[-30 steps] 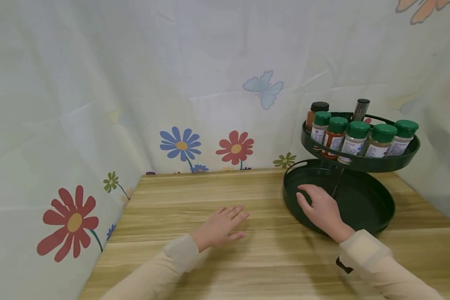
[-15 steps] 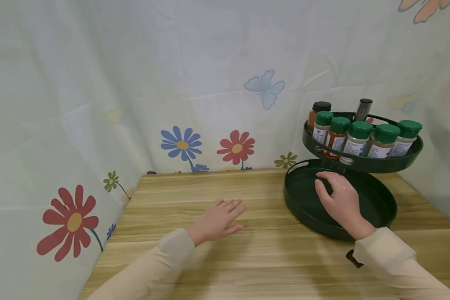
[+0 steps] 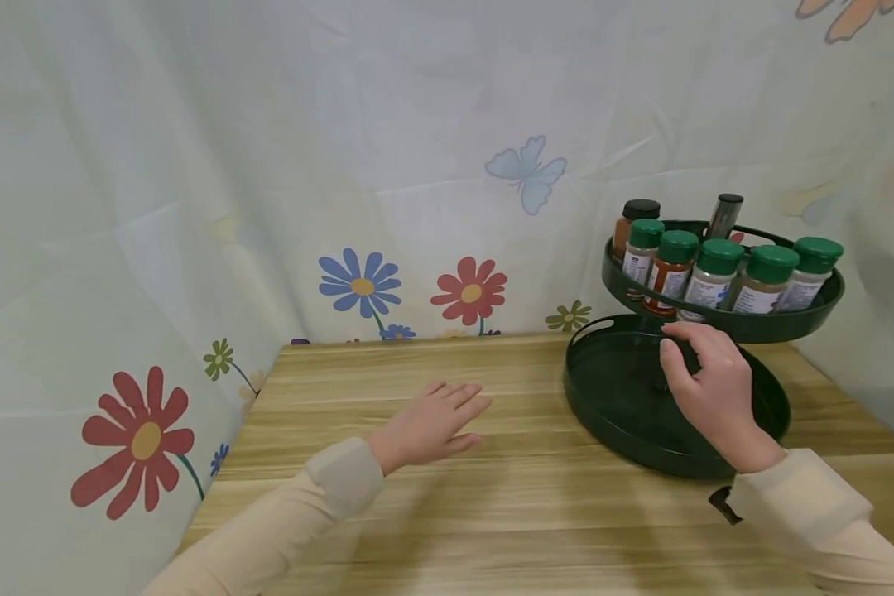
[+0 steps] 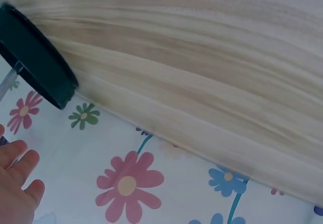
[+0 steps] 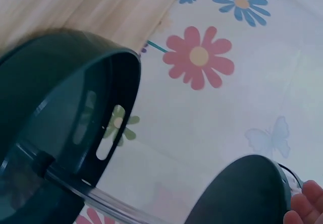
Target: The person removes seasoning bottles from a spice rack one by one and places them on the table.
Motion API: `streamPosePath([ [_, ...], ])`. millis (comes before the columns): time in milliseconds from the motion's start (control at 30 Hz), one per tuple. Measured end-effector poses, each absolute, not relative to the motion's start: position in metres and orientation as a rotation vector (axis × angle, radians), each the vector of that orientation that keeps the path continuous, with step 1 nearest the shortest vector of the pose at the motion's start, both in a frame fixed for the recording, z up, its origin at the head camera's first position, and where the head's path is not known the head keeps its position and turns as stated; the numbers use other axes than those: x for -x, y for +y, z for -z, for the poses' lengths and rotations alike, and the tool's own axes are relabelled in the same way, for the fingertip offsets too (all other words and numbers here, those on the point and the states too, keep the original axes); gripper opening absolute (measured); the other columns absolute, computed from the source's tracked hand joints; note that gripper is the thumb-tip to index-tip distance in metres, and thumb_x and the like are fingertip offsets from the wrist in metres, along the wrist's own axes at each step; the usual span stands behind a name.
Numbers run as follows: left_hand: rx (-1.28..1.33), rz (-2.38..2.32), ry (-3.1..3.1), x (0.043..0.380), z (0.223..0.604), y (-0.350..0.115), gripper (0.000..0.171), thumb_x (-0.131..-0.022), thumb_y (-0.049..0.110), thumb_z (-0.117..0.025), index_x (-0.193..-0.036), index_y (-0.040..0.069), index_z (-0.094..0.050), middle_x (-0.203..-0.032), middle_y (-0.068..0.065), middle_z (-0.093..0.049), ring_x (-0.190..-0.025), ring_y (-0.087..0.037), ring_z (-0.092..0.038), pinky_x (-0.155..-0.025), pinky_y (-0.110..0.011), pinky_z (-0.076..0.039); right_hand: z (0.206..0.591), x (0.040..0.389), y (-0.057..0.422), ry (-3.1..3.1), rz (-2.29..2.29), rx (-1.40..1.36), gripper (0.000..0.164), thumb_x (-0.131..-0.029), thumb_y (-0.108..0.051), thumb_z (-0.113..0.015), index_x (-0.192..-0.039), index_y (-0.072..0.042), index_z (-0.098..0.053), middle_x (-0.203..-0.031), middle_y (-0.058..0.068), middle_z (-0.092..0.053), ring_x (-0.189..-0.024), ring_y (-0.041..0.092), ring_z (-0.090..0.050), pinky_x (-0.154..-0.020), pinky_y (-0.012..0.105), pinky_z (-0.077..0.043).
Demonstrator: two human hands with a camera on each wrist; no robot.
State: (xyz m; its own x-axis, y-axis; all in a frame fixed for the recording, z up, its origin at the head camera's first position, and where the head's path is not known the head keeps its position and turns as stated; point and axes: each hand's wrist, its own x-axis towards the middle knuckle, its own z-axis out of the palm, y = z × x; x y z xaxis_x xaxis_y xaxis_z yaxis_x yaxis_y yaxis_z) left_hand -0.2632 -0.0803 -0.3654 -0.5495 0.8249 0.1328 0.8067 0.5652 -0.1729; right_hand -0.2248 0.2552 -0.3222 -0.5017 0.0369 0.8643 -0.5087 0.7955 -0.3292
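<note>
Relaxed fingers (image 3: 471,411) leave left hand (image 3: 426,428) and right hand (image 3: 717,387) holding nothing, with all visible jars (image 3: 718,260) already standing in the upper tray (image 3: 790,329).

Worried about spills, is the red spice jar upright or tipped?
Upright: the red spice jar stands in the upper tray, green lid uppermost.

Right hand (image 3: 715,382): I'm shifting it rightward, nearing the upper spice tray (image 3: 775,326). Left hand (image 3: 430,422): I'm edging it slightly forward.

Lower tray (image 3: 617,389) part-hidden (right hand (image 3: 718,382)), labels (image 3: 755,300) illegible
</note>
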Motion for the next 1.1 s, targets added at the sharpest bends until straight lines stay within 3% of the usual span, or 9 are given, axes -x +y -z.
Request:
streamPosePath([
  [100,1.376,-0.164,-2.587,0.263,0.358,-0.079,0.057,-0.092,0.045,-0.044,-0.138,0.014,-0.033,-0.141,-0.009,-0.038,-0.128,-0.023,-0.034,-0.106,-0.046,-0.027,0.317,0.224,0.259,-1.929,-0.695,-0.344,0.018,-0.084,-0.007,-0.054,-0.097,0.003,-0.062,-0.098,0.022,-0.062,-0.091,0.035,-0.052,-0.079,0.052,-0.041],
  [300,1.395,-0.194,-2.544,0.264,0.346,-0.076,0.056,-0.092,0.043,-0.044,-0.138,0.013,-0.034,-0.14,-0.009,-0.039,-0.128,-0.023,-0.035,-0.106,-0.044,-0.028,0.309,0.224,0.267,-1.814,-0.701,-0.344,0.019,-0.084,-0.009,-0.052,-0.093,0.005,-0.062,-0.094,0.023,-0.062,-0.085,0.033,-0.05,-0.078,0.022,-0.033],
  [400,1.406,-0.213,-2.515,0.264,0.343,-0.074,0.054,-0.092,0.041,-0.045,-0.137,0.013,-0.035,-0.14,-0.008,-0.04,-0.127,-0.022,-0.035,-0.105,-0.043,-0.029,0.305,0.225,0.271,-1.76,-0.711,-0.357,0.021,-0.083,-0.008,-0.052,-0.092,0.007,-0.061,-0.093,0.025,-0.061,-0.084,0.032,-0.049,-0.079,0.015,-0.029],
  [467,1.408,-0.215,-2.512,0.263,0.341,-0.072,0.054,-0.092,0.039,-0.047,-0.137,0.013,-0.035,-0.14,-0.008,-0.04,-0.127,-0.022,-0.035,-0.105,-0.042,-0.029,0.302,0.224,0.273,-1.734,-0.717,-0.359,0.021,-0.082,-0.007,-0.051,-0.092,0.009,-0.061,-0.092,0.027,-0.06,-0.084,0.028,-0.048,-0.079,0.014,-0.029],
  [667,1.402,-0.191,-2.497,0.264,0.341,-0.069,0.052,-0.091,0.035,-0.049,-0.137,0.013,-0.037,-0.139,-0.007,-0.042,-0.126,-0.021,-0.037,-0.105,-0.041,-0.029,0.296,0.223,0.282,-1.707,-0.739,-0.341,0.022,-0.082,-0.006,-0.05,-0.091,0.011,-0.06,-0.093,0.029,-0.059,-0.095,0.001,-0.044,-0.078,0.013,-0.031],
  [833,1.385,-0.167,-2.476,0.266,0.344,-0.067,0.051,-0.091,0.034,-0.051,-0.136,0.013,-0.038,-0.137,-0.006,-0.044,-0.125,-0.02,-0.039,-0.104,-0.04,-0.031,0.294,0.224,0.29,-1.67,-0.771,-0.294,0.025,-0.083,-0.01,-0.049,-0.091,0.011,-0.06,-0.095,0.027,-0.059,-0.098,-0.001,-0.044,-0.077,0.013,-0.033],
  [900,1.378,-0.157,-2.467,0.268,0.345,-0.066,0.051,-0.09,0.034,-0.051,-0.135,0.013,-0.038,-0.135,-0.006,-0.046,-0.124,-0.02,-0.04,-0.104,-0.04,-0.031,0.294,0.225,0.293,-1.651,-0.787,-0.265,0.026,-0.083,-0.011,-0.048,-0.092,0.011,-0.06,-0.097,0.022,-0.06,-0.098,0.0,-0.044,-0.077,0.014,-0.033],
  [1100,1.364,-0.075,-2.466,0.269,0.343,-0.062,0.05,-0.09,0.031,-0.052,-0.135,0.012,-0.04,-0.133,-0.007,-0.048,-0.121,-0.021,-0.043,-0.103,-0.042,-0.033,0.293,0.228,0.303,-1.591,-0.84,-0.163,0.028,-0.083,-0.011,-0.047,-0.093,0.011,-0.059,-0.101,-0.017,-0.053,-0.099,0.002,-0.045,-0.077,0.016,-0.034],
])
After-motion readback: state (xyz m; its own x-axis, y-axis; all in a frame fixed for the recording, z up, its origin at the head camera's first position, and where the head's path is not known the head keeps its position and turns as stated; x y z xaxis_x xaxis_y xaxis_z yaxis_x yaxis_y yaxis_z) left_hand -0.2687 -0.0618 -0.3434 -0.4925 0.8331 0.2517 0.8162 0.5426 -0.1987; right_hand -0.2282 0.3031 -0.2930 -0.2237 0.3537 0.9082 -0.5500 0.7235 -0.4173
